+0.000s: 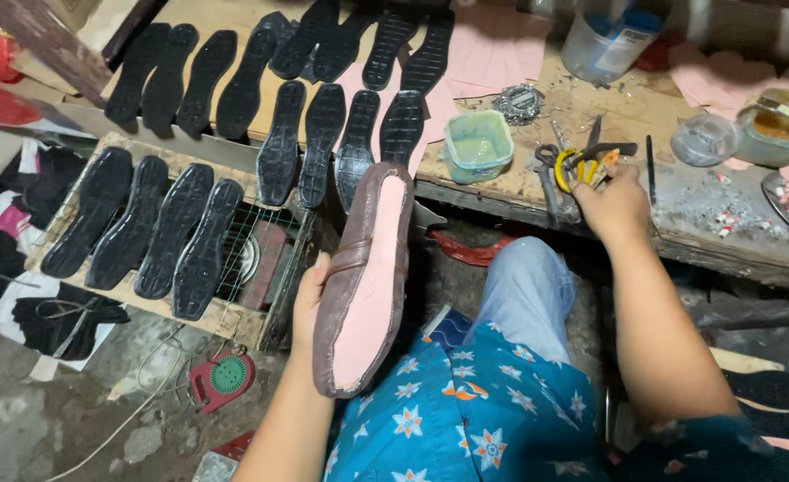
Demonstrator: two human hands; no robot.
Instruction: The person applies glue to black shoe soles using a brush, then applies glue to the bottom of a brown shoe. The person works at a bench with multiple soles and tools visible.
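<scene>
One shoe upper [365,277], brown leather lasted over a pink insole board, sits in my left hand [308,299], sole side turned up toward me. Its long axis runs nearly upright across my view, toe end low near my lap and the other end up toward the bench edge, leaning slightly right at the top. My left hand wraps it from the left side around mid-length, fingers hidden behind the leather, so it is clearly gripping.

My right hand [610,201] is stretched well away to the right, resting on the workbench [680,232] among a cluster of tools. Its fingers curl at the yellow-handled scissors [582,165]; I cannot tell whether they have actually closed on the handles or only touch them. The shoe thus lies to the left of that hand, well apart from it, and only my left hand is on it.

Just beyond the shoe's upper end stands a pale green tub [477,145]. Rows of black rubber outsoles [180,236] lie on a wire rack and cardboard to the left and behind.
</scene>
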